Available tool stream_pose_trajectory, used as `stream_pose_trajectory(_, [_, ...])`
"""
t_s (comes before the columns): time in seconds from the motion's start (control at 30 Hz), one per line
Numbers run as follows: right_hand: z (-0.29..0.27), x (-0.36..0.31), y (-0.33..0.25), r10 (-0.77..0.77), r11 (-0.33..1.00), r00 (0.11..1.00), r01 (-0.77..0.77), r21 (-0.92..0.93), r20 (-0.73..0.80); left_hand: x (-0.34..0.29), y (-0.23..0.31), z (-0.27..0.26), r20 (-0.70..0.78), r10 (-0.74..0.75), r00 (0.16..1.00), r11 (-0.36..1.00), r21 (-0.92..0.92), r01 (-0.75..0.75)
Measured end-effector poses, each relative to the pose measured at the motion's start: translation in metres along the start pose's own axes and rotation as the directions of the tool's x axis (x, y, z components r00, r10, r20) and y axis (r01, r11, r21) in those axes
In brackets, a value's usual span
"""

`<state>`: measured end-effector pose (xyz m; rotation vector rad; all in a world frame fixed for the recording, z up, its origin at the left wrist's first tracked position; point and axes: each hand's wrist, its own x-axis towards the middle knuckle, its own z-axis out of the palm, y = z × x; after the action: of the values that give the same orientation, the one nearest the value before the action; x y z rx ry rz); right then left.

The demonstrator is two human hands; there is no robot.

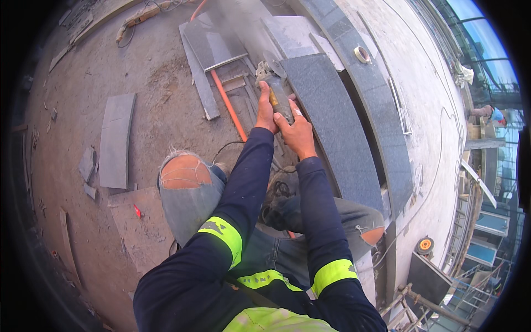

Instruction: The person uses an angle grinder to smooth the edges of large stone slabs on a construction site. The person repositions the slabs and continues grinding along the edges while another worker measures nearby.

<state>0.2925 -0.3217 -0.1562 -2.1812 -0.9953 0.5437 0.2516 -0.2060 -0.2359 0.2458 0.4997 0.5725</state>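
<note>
Both of my hands are wrapped round a dusty angle grinder [280, 98]. My left hand [266, 109] grips its left side, and my right hand [297, 134] closes on the rear of its body from the right. The grinder's head points away from me, and its disc [273, 65] is at the far left corner of a long dark grey stone slab [337, 124]. Whether the disc touches the stone cannot be made out. Pale dust [241, 27] blows away beyond the disc.
An orange hose [228, 105] runs along the ground left of the grinder. A roll of tape [362, 54] lies on the stone strip [369, 83] to the right. Another grey slab [117, 141] and broken pieces [87, 164] lie on the dusty ground at left. A person [487, 112] is at far right.
</note>
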Motion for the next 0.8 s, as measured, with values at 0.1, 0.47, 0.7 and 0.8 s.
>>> stream_pose_trajectory(0.1, [-0.004, 0.003, -0.012, 0.02, 0.998, 0.999, -0.022, 0.054, 0.032, 0.002, 0.004, 0.001, 0.013, 0.065, 0.998, 0.998, -0.006, -0.065])
stream_pose_trajectory(0.47, [-0.001, 0.013, -0.004, 0.012, 1.0, 1.0, -0.012, -0.006, 0.007, 0.002, 0.011, 0.01, 0.01, 0.063, 0.998, 0.998, 0.02, -0.063])
stream_pose_trajectory(0.7, [0.002, 0.009, 0.002, -0.018, 1.0, 1.0, 0.018, -0.02, -0.007, -0.005, 0.008, 0.018, -0.055, 0.083, 0.995, 0.996, -0.014, -0.084])
stream_pose_trajectory(0.8, [-0.001, 0.006, 0.001, 0.014, 1.0, 1.0, -0.014, -0.014, -0.002, -0.003, 0.004, 0.014, -0.031, 0.067, 0.997, 0.998, -0.009, -0.067])
